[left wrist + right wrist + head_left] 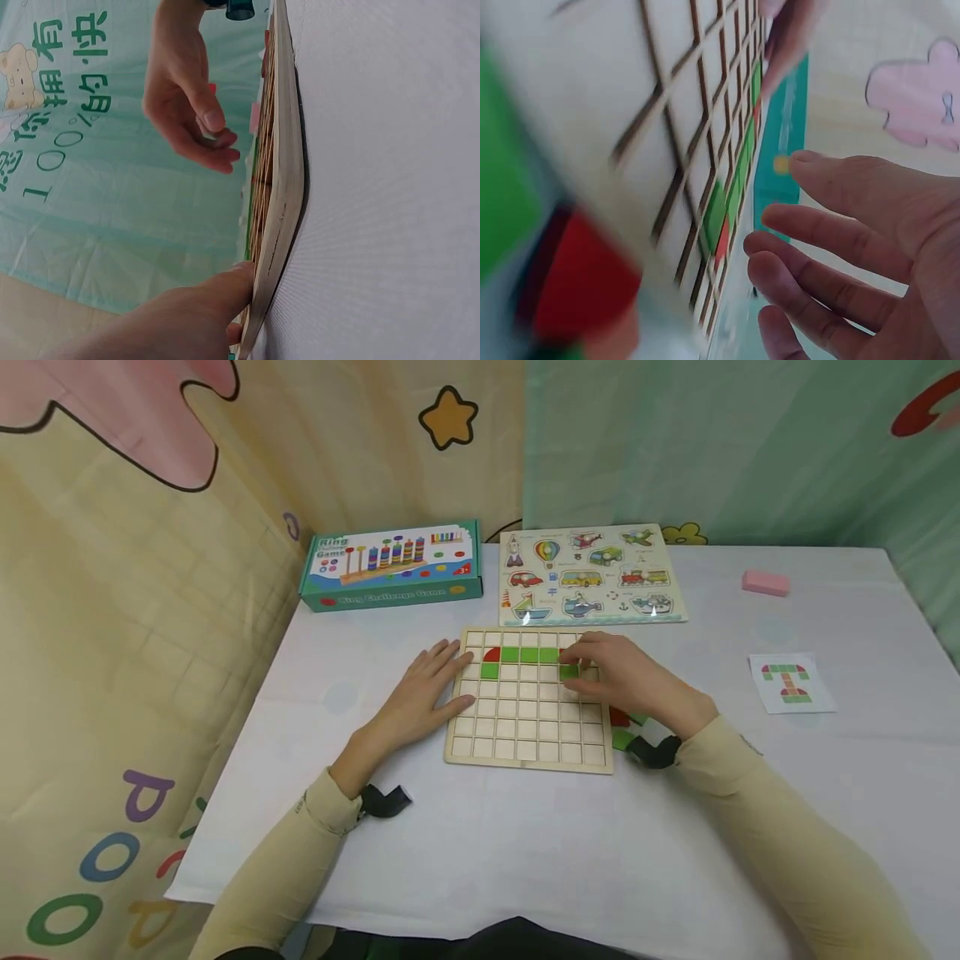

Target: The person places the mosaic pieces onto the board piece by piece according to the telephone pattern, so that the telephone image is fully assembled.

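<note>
Mid-frame, the left hand rests on the grid board, fingers spread; the right hand hovers by a green tile, fingers parted.

Centre: one board bearing five green tiles, two hands; upper centre: one box, one puzzle; right: one block, one card

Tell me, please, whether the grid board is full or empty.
Partly filled: the board holds red and green tiles near its top, while its lower rows are bare.
</note>
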`<state>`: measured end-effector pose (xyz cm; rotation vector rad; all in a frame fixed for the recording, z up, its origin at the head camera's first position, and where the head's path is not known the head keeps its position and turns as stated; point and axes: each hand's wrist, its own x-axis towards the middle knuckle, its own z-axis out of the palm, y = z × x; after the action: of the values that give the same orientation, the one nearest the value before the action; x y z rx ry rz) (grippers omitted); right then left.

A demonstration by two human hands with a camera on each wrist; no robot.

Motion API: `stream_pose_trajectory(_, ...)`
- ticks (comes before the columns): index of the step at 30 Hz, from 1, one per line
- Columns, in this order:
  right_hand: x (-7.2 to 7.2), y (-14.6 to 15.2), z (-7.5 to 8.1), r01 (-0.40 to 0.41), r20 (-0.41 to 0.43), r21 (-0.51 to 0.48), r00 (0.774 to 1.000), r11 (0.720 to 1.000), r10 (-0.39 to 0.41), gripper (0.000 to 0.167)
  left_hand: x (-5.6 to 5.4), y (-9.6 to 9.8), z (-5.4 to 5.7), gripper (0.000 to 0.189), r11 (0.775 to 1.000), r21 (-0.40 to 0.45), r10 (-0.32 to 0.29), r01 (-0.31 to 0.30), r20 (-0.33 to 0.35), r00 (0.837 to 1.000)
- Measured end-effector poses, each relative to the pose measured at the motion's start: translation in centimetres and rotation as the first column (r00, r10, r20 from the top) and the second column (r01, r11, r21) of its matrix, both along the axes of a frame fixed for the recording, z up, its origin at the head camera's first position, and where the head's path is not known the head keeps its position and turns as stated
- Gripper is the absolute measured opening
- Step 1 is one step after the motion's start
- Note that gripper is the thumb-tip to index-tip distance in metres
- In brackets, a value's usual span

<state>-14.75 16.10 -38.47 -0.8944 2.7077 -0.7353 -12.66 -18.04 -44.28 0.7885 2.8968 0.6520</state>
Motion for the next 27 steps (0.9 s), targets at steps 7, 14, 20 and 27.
stream_pose_trajectory(7, 0.6, 6.4, 0.0, 0.127, -0.022, -0.002, 0.992, 0.992, -0.127, 0.031, 0.1, 0.0, 0.1, 0.071, 1.0, -0.001, -0.01, 0.01, -0.006, 1.0)
stream_pose_trajectory(14, 2.0, 11.2, -0.6, 0.248, -0.035, 0.002, 0.968, 0.969, -0.248, 0.034, 0.0, 0.0, 0.1, 0.071, 1.0, -0.003, -0.002, 0.002, 0.0, 1.0)
stream_pose_trajectory(20, 2.6, 12.7, -1.8, 0.315, -0.046, -0.001, 0.948, 0.949, -0.315, 0.031, -0.2, -0.1, -0.1, 0.071, 1.0, -0.012, -0.002, 0.002, 0.004, 1.0)
stream_pose_trajectory(27, 2.6, 12.3, -2.7, 0.273, -0.116, -0.074, 0.953, 0.959, -0.281, 0.02, -0.1, 0.0, 0.0, 0.071, 1.0, -0.021, 0.004, -0.004, 0.015, 1.0)
